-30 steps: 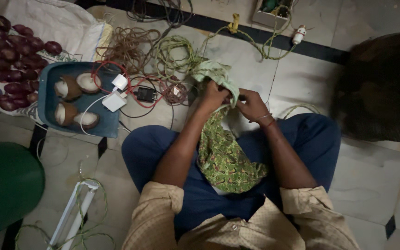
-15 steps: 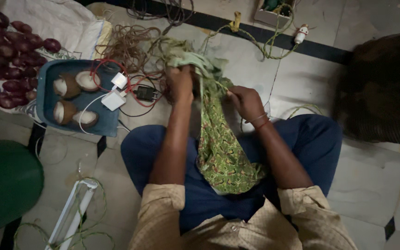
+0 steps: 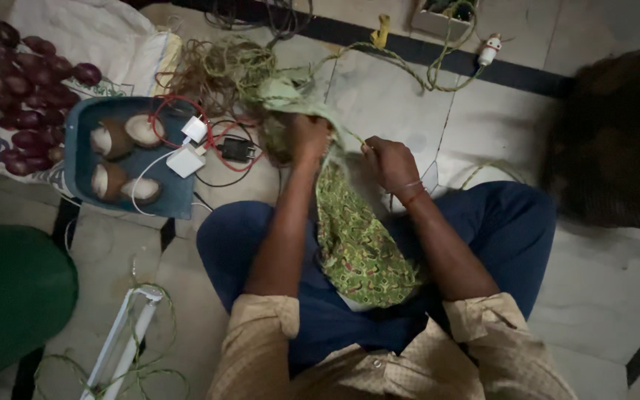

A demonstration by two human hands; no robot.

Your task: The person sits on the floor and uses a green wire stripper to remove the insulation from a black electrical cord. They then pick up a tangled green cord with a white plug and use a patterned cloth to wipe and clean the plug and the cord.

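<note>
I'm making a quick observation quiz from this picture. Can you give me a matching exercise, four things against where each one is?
Things:
1 green patterned cloth
2 halved coconuts
3 red onions
4 white chargers

Places:
A on the white sack
B in the blue tray
C on the tray's right edge
D held in both hands over the lap

Pairs: 1-D, 2-B, 3-A, 4-C

One package is showing: a white woven sack (image 3: 90,37) lying flat on the floor at the far left. Dark printed lettering and a green marking are running along its near left edge. Dark red onions (image 3: 27,96) are resting on top of it, covering much of its left part. A blue tray (image 3: 83,159) is overlapping its near right edge. No signs or screens are appearing anywhere.
</note>
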